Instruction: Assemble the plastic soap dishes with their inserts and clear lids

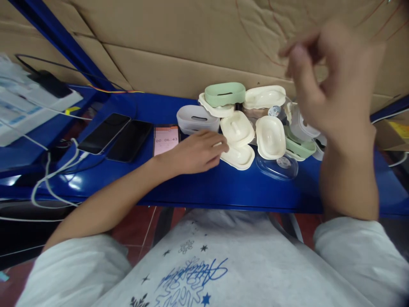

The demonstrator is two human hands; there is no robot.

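A heap of oval plastic soap dishes lies on the blue shelf [207, 187]: cream trays [270, 136], a green one [224, 93] on top, a white one [196, 118] at the left. My left hand [196, 151] rests palm down on the shelf, its fingers loosely curled and touching a cream tray [238, 157]. Raised close to the camera, my right hand [332, 85] is blurred, with its fingers bent in a loose pinch and nothing visible in them.
Two dark phones [105, 132] and a third phone [166, 138] showing a timer lie left of the heap. White cables [54, 170] hang over the shelf's left edge. A clear lid [277, 167] lies in front of the heap. Cardboard [191, 42] forms the back wall.
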